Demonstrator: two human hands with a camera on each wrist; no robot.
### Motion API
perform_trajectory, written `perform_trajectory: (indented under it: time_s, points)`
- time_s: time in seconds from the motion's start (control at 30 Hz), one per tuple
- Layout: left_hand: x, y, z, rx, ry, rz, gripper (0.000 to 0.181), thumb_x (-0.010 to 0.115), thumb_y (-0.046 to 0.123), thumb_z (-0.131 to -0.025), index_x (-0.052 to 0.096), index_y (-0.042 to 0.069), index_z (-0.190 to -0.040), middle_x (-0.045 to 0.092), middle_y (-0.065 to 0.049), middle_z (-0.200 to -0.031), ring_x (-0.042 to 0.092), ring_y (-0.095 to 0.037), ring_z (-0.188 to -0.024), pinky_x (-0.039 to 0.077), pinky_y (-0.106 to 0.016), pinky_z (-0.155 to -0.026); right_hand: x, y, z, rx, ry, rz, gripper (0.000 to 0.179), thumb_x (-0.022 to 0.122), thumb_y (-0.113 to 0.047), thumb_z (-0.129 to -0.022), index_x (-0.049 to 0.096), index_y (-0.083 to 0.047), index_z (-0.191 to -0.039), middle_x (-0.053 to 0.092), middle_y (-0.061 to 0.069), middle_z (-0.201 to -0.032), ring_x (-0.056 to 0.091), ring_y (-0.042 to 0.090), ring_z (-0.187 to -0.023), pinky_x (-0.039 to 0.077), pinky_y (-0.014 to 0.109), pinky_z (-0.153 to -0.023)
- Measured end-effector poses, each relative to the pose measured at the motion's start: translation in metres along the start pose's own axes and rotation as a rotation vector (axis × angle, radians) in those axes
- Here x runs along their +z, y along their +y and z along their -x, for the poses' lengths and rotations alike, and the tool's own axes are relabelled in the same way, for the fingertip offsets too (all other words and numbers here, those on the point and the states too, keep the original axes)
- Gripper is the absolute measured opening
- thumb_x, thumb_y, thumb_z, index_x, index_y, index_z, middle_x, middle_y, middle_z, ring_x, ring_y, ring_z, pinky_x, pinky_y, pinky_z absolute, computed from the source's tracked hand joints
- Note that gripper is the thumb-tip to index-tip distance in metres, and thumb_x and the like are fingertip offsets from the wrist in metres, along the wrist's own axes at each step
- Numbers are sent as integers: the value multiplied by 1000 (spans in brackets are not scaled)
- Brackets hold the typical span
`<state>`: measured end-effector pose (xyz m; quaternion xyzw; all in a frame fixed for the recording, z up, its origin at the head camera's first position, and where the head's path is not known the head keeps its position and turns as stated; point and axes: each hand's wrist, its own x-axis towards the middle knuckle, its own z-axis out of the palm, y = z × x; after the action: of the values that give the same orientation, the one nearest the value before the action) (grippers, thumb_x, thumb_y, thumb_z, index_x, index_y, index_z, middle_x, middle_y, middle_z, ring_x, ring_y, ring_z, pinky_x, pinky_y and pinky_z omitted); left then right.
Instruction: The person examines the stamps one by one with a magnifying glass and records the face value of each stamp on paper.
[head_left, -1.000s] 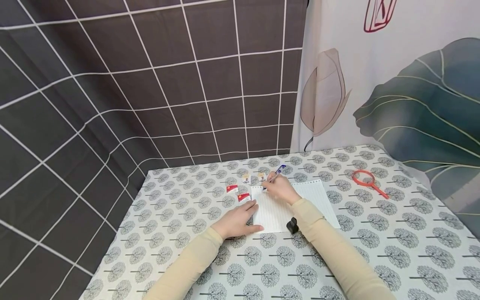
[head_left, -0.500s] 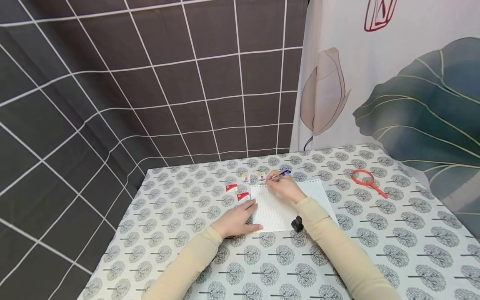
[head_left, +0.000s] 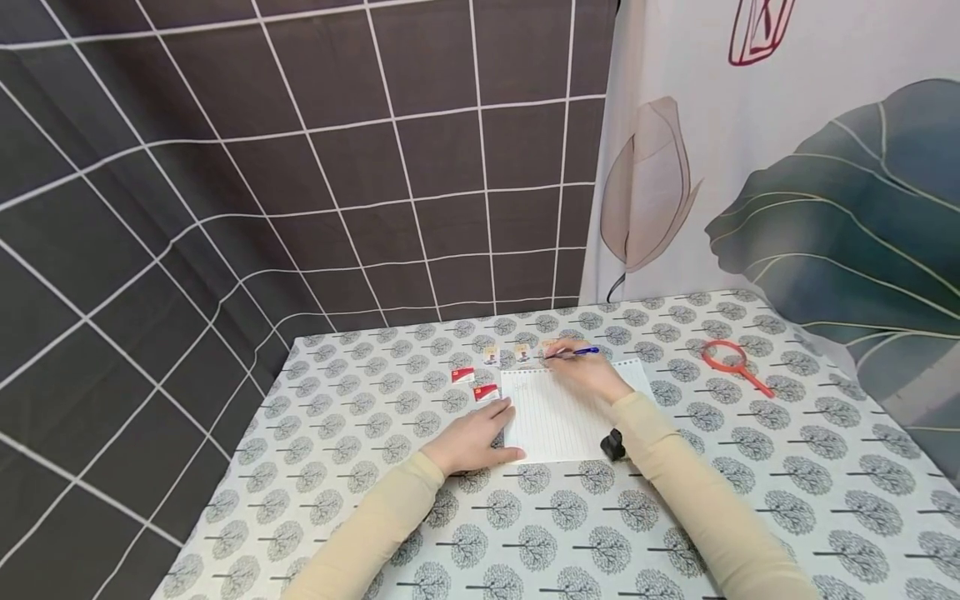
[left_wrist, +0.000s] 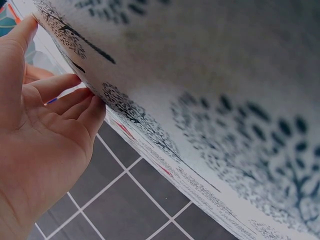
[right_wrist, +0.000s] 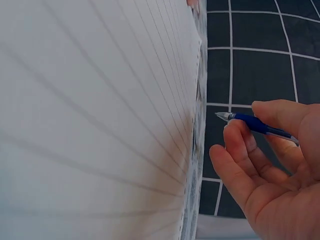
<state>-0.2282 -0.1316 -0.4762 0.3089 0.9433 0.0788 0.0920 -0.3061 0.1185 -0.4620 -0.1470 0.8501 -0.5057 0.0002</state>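
Note:
A lined sheet of paper (head_left: 555, 427), with punched holes along its far edge, lies on the table. Small faint marks show near its upper left corner. My right hand (head_left: 587, 375) is over the far edge of the sheet, pinching a blue pen (right_wrist: 252, 123) between thumb and fingers. The pen lies nearly level, its tip pointing left and apart from the paper in the right wrist view. My left hand (head_left: 474, 437) rests flat at the sheet's left edge, fingers relaxed. Just beyond its fingertips lies a red and white card (head_left: 486, 392).
Another red and white card (head_left: 462, 375) lies farther left. Small picture cards (head_left: 491, 357) stand in a row beyond the sheet, one partly behind my right hand. An orange-red magnifying glass (head_left: 724, 356) lies at the right. A dark gridded curtain (head_left: 420, 192) hangs behind the table.
My right hand has moved right along the sheet's far edge with the pen, which has tipped from slanting upward to nearly level. A third picture card and faint marks have come into view. My left hand stays put.

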Motion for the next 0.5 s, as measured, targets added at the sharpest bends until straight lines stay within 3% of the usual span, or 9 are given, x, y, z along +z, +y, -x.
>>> perform_trajectory:
  time_s: [0.27,0.5]
  points:
    - [-1,0,1,-5,-8,2,87,55,64,-95,36,5,-156,28,-12,-164,31,-27,-148,29,-38,-121,-16,3,7,-12,-6,-50,24,67,-9,-96,66,3,-117,67,21,-123,63,36,-110,55,46,-93]
    - [-4,3,2,-2,-4,8,86,57,61,-95,37,4,-155,29,-12,-164,31,-27,-148,28,-37,-121,-31,8,15,-106,3,-75,25,66,-1,-95,64,7,-118,64,25,-126,61,40,-112,53,44,-95]
